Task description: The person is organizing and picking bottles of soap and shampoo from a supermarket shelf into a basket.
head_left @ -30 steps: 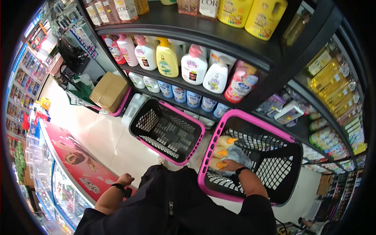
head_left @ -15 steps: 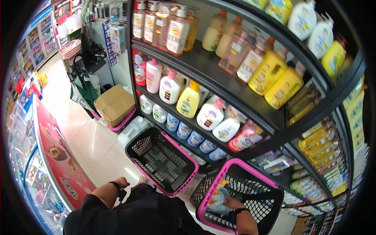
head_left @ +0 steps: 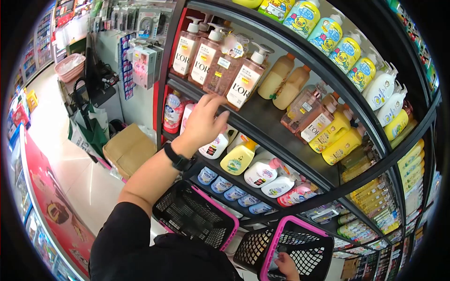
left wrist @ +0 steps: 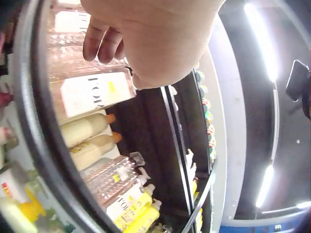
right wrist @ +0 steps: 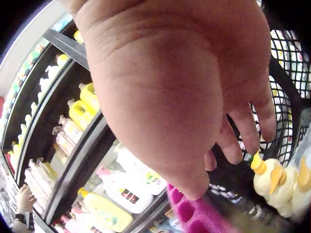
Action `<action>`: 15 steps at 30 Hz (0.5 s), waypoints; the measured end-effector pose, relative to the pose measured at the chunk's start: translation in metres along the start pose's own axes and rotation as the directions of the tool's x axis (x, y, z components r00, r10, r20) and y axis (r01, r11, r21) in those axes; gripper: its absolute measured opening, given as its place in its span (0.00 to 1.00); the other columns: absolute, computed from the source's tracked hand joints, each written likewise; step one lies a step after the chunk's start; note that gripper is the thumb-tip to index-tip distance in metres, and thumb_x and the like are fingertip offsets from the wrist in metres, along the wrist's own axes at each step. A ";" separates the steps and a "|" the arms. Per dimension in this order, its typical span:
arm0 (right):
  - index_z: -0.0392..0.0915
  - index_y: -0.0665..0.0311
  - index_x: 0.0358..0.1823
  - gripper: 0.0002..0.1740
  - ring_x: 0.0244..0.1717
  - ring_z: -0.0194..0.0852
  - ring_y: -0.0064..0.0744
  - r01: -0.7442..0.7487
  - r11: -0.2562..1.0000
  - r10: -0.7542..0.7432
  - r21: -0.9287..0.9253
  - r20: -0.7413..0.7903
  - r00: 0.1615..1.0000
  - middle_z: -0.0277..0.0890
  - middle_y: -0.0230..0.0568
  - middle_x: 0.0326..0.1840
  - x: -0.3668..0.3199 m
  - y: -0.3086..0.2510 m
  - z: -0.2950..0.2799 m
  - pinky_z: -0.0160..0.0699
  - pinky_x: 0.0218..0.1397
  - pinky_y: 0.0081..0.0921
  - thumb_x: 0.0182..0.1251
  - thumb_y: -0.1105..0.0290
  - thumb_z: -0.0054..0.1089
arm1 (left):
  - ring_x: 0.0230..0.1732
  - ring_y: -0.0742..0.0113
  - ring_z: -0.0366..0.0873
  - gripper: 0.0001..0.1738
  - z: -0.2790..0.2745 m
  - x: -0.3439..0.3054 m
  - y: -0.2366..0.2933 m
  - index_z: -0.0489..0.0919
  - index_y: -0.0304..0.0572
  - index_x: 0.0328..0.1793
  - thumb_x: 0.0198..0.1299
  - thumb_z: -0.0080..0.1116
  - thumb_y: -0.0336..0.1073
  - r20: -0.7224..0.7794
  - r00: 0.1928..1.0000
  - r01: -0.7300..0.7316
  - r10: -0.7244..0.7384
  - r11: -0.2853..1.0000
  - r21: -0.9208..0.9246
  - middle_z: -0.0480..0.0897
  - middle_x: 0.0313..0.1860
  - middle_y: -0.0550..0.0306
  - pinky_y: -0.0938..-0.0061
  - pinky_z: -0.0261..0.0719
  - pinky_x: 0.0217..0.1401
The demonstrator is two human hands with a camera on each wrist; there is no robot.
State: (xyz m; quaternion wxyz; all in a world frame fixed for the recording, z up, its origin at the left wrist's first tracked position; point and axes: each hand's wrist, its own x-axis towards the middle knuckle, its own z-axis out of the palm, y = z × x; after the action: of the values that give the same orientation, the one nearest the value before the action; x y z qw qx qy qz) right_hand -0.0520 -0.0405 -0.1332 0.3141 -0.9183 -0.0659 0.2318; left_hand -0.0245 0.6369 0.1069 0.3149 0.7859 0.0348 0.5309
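Note:
My left hand [head_left: 206, 122] is raised at the shelf edge, loosely bent fingers in front of pink pump bottles with white labels [head_left: 241, 86]. In the left wrist view its fingers overlap the upper of these bottles, and nothing shows in its grasp. My right hand [head_left: 286, 263] is low at the black basket with a pink rim [head_left: 300, 222]. In the right wrist view its fingers [right wrist: 243, 131] reach out relaxed, holding nothing, close to cream bottles with orange caps [right wrist: 277, 182]. The thumb overlaps the pink rim there.
A second black basket [head_left: 180, 213] stands left of the first. Shelves carry yellow jugs [head_left: 340, 145], tan bottles [head_left: 290, 84] and a yellow pump bottle [head_left: 238, 158]. A cardboard box [head_left: 129, 150] sits at the left, beyond a red counter [head_left: 51, 196].
My left hand has risen from beside my body to the shelf of pink pump bottles. The head view has tilted up toward the shelves. My right hand stays by the basket.

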 end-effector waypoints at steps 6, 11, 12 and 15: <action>0.81 0.68 0.51 0.18 0.53 0.77 0.59 0.109 0.906 -0.326 -0.410 -0.509 0.797 0.81 0.57 0.48 -0.075 -0.110 0.076 0.75 0.59 0.46 0.65 0.63 0.67 | 0.57 0.41 0.77 0.30 0.023 0.092 0.021 0.74 0.37 0.64 0.57 0.69 0.39 -0.102 0.981 -0.145 0.164 0.975 0.168 0.74 0.61 0.41 0.57 0.80 0.58; 0.81 0.69 0.48 0.16 0.45 0.75 0.59 -0.013 0.932 -0.231 -0.363 -0.619 0.751 0.80 0.55 0.41 -0.092 -0.111 0.103 0.75 0.50 0.47 0.67 0.64 0.66 | 0.64 0.39 0.76 0.35 0.045 0.120 0.020 0.70 0.34 0.67 0.56 0.70 0.41 0.012 0.993 -0.118 0.120 0.951 0.287 0.69 0.70 0.37 0.55 0.81 0.60; 0.81 0.69 0.48 0.15 0.44 0.75 0.58 -0.037 0.923 -0.233 -0.382 -0.635 0.736 0.79 0.54 0.40 -0.096 -0.116 0.106 0.75 0.49 0.47 0.68 0.64 0.66 | 0.64 0.39 0.76 0.36 0.049 0.121 0.022 0.69 0.34 0.68 0.56 0.70 0.41 0.031 0.996 -0.094 0.089 0.950 0.297 0.68 0.70 0.36 0.55 0.82 0.59; 0.78 0.68 0.40 0.14 0.38 0.75 0.58 -0.053 0.944 -0.187 -0.325 -0.661 0.727 0.78 0.54 0.36 -0.095 -0.126 0.109 0.75 0.43 0.48 0.68 0.62 0.65 | 0.59 0.37 0.79 0.38 0.058 0.122 0.018 0.66 0.33 0.69 0.57 0.70 0.43 0.063 0.996 -0.085 0.069 0.946 0.312 0.64 0.73 0.35 0.54 0.84 0.55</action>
State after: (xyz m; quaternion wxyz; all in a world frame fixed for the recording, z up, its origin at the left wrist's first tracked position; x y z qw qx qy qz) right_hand -0.1836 0.0939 -0.0965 0.1702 -0.9741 -0.0160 -0.1480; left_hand 0.0730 0.6431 0.2017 0.1656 0.8401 0.0801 0.5103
